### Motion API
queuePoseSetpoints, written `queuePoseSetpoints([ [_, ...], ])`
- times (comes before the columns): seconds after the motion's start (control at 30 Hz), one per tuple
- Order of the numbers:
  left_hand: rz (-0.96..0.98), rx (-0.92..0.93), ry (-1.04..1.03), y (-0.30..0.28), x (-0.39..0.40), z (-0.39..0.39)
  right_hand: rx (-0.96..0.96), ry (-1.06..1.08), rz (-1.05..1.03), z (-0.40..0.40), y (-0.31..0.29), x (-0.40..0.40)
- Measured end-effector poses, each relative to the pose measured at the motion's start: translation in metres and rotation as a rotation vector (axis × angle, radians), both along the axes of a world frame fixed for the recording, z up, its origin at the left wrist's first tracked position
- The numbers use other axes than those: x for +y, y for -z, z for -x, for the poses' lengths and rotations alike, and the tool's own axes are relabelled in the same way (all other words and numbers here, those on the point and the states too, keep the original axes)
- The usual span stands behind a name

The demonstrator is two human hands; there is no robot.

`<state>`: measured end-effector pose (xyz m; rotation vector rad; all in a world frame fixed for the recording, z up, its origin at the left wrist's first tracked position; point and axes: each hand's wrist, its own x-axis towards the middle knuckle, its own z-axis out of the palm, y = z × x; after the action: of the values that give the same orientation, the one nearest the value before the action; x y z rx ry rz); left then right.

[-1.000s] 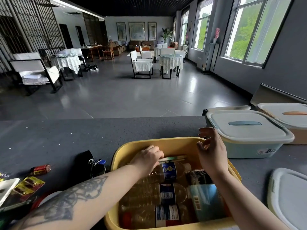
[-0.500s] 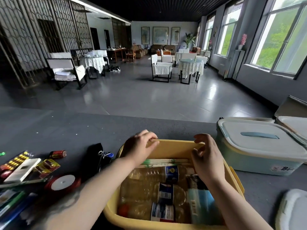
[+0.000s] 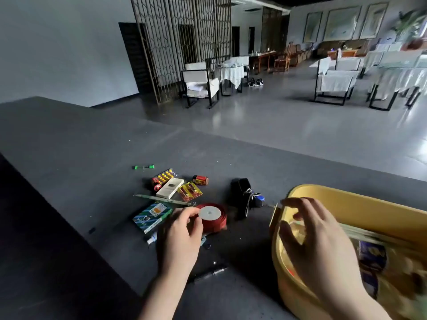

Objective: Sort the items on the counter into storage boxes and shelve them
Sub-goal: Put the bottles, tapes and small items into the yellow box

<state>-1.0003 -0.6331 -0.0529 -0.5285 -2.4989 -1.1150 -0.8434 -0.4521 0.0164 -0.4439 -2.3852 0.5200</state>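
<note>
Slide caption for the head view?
Left hand on red ribbon spool; right hand over yellow bin.

matt counter (image 3: 92,146), glossy plastic box (image 3: 360,211)

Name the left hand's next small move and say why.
Probably close the fingers on the red ribbon spool and lift it: the left hand already touches its near edge, and the right hand waits over the yellow box.
</note>
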Motion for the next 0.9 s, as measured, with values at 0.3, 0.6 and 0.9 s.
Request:
queuePoseSetpoints([
  [0.3,0.084,-0.107,-0.116,0.052,-0.090,0.104,-0.302,-0.102,0.020,0.150,0.089,-0.095],
  [0.6,0.179,-0.254,0.024,0.101,-0.105,0.181,-0.512,0.264,0.207,0.224,0.148,-0.091],
  [0.9,0.139,-0.177,0.132,0.096,-0.098,0.175,-0.364,0.307,0.200,0.216,0.149,-0.096],
])
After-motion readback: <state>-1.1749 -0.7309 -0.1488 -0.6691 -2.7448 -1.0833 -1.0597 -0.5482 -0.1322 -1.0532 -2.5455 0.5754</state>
